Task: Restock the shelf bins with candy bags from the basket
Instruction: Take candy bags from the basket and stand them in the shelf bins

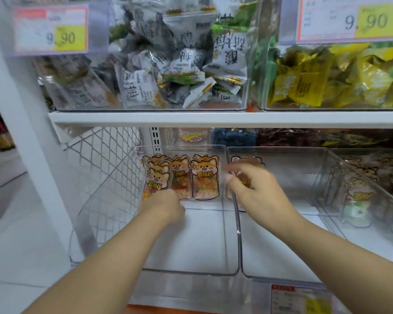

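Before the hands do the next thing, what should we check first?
1. Fox candy bags stand upright at the back of the left bin: ok.
2. Free space in front of them in that bin: ok.
3. Left hand has a firm hold on a bag: cannot tell, fingers hidden.
4. Right hand holds a bag in the middle bin: cannot tell, blurred.
5. Middle bin has room for more: ok.

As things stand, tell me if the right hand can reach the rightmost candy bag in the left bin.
Probably yes: the right hand is close beside that candy bag, and the open-topped bin leaves the way free.
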A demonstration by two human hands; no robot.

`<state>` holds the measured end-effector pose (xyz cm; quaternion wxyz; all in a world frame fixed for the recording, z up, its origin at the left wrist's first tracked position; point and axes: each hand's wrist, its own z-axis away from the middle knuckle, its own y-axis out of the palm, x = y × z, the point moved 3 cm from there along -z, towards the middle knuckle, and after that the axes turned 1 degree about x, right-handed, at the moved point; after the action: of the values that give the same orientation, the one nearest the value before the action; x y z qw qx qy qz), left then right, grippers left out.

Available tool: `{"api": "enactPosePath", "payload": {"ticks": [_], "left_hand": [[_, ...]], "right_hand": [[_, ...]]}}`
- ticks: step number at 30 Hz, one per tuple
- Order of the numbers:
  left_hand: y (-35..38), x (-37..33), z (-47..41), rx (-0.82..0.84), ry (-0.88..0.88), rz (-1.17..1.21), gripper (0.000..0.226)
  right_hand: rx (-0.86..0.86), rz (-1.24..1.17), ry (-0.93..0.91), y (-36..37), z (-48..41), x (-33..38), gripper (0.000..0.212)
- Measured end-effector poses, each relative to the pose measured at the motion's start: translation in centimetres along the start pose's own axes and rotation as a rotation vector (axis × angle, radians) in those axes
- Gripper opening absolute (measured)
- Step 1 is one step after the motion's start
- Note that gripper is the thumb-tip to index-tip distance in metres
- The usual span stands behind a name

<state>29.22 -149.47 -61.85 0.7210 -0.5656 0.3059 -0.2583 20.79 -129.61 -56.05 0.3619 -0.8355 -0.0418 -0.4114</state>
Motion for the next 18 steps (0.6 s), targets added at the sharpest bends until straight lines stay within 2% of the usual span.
{"api": "enactPosePath", "payload": {"ticks": [3, 6, 9, 13, 16, 18], "left_hand": [[1.2, 2.4, 0.3, 0.187, 0.046, -0.153, 0.042], [1.5, 2.7, 0.0, 0.248, 0.092, -0.113, 0.065], [1.2, 2.0, -0.8, 0.218, 0.125, -0.134, 0.073], [1.1, 1.8, -2.0, 0.123, 0.110, -0.144, 0.092], [1.4, 1.9, -2.2, 0.092, 0.120, -0.168, 0.095], [1.5, 2.1, -2.3, 0.068, 0.139, -0.177, 0.089]], "right_hand": [[0.116, 0.146, -0.019, 1.5, 0.4, 0.7, 0.016], [0.115, 0.188, 0.019, 1.8, 0.4, 0.8, 0.021], [0.122, 0.194, 0.024, 1.9, 0.1, 0.6, 0.023], [0.139, 0.186, 0.020, 1.9, 0.2, 0.4, 0.013], [0.133, 0.175, 0.020, 2.0, -0.1, 0.0, 0.019], [0.130, 0.164, 0.022, 2.0, -0.1, 0.0, 0.020]]}}
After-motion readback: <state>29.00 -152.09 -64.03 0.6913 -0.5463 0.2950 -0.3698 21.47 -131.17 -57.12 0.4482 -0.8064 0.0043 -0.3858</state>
